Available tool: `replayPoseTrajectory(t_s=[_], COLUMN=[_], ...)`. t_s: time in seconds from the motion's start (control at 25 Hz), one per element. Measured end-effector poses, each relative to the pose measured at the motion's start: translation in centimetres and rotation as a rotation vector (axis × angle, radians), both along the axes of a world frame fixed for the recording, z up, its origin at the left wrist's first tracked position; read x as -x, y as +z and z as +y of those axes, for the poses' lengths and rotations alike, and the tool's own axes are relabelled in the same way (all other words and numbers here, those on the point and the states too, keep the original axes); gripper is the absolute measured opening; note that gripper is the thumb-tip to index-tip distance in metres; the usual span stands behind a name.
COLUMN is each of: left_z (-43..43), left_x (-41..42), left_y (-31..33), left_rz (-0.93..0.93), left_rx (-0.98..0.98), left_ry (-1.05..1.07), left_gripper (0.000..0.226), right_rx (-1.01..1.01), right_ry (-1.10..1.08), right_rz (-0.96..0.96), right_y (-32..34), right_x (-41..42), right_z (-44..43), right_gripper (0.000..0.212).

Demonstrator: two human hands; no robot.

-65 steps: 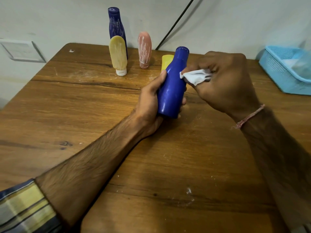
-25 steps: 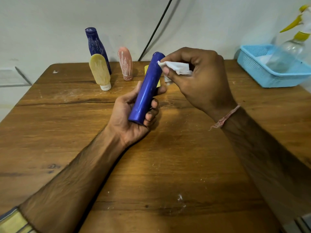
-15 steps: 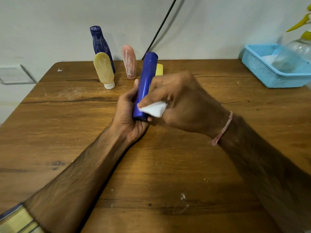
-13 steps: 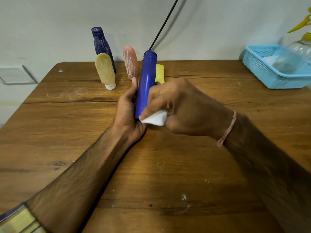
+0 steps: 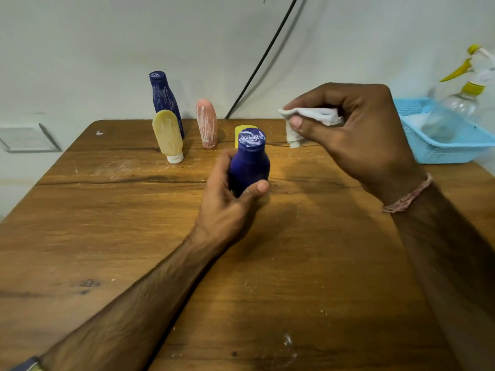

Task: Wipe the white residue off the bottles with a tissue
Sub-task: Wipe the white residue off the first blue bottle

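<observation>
My left hand (image 5: pixel 230 202) grips a blue bottle (image 5: pixel 250 163) above the middle of the table, its cap end tipped toward me; white streaks show on the cap top. My right hand (image 5: pixel 356 135) pinches a crumpled white tissue (image 5: pixel 310 121), held up to the right of the bottle and apart from it. At the back stand a dark blue bottle (image 5: pixel 163 100), a cream tube (image 5: pixel 168 135) and a pink tube (image 5: pixel 206 123), all streaked with white residue. A yellow bottle (image 5: pixel 241 129) is mostly hidden behind the held bottle.
The wooden table (image 5: pixel 294 263) carries white specks and smears. A light blue basket (image 5: pixel 442 145) at the back right holds a clear spray bottle (image 5: pixel 460 103) with a yellow trigger. A black cable (image 5: pixel 262 60) runs down the wall.
My right hand lifted the tissue off the bottle's lower body, up and to the right. My left hand tipped the bottle so its cap faces me.
</observation>
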State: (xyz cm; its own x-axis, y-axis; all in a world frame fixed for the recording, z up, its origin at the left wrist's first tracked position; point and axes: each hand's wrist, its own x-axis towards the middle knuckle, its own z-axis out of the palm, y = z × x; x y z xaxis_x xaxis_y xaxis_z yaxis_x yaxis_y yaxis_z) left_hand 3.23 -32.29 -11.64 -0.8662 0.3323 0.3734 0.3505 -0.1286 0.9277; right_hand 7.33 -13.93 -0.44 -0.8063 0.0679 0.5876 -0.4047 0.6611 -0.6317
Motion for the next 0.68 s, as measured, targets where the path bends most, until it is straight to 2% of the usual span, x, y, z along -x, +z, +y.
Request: replayPoseTrajectory(t_s=[0.16, 0.28, 0.44, 0.56, 0.68], left_z=[0.2, 0.1, 0.1, 0.2, 0.1], left_x=[0.2, 0.2, 0.0, -0.1, -0.1], left_y=[-0.2, 0.0, 0.5, 0.6, 0.7], left_rz=[0.103, 0.069, 0.024, 0.018, -0.002], left_rx=[0.082, 0.124, 0.211, 0.243, 0.213], left_ry=[0.083, 0.091, 0.096, 0.097, 0.096], left_gripper=[0.045, 0.044, 0.046, 0.047, 0.046], right_rx=[-0.131, -0.231, -0.420, -0.417, -0.376], right_ry=[0.033, 0.036, 0.016, 0.087, 0.223], right_rz=[0.009, 0.029, -0.007, -0.023, -0.107], right_y=[0.8, 0.9, 0.6, 0.6, 1.6], right_x=[-1.0, -1.3, -0.9, -0.8, -1.2], right_z=[-1.2, -1.7, -1.9, -1.9, -1.1], right_gripper=[0.013, 0.016, 0.031, 0.034, 0.026])
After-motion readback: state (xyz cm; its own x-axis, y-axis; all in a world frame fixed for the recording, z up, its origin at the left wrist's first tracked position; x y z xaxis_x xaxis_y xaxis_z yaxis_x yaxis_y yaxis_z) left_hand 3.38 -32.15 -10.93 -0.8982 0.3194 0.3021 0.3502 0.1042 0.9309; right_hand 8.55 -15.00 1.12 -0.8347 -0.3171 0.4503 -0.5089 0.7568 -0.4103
